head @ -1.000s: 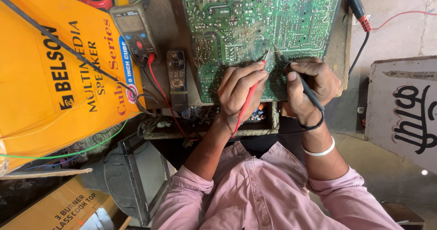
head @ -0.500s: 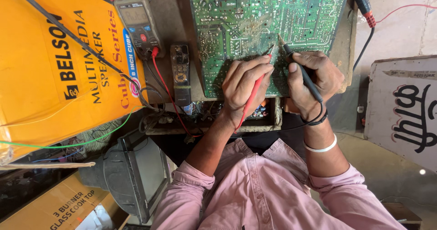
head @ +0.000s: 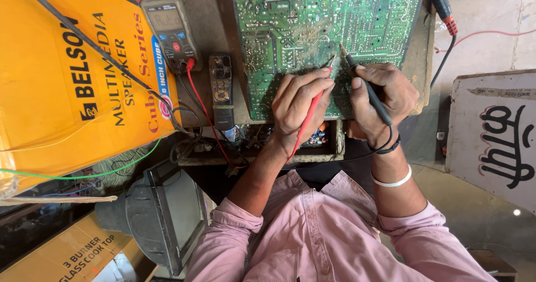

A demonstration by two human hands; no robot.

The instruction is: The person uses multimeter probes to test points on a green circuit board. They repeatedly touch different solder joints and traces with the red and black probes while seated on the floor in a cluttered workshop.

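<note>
Hands work on a green circuit board that lies flat on the wooden bench, solder side up. The left hand is clenched around a red probe, its tip touching the board near the lower edge. The right hand grasps a black probe like a pen, and its tip also touches the board, just beside the red one. A grey multimeter lies to the left of the board, with red and black leads plugged in. Below the board an open wooden drawer holds tangled wires and small parts; what they are I cannot tell. A yellow cardboard box is closed.
</note>
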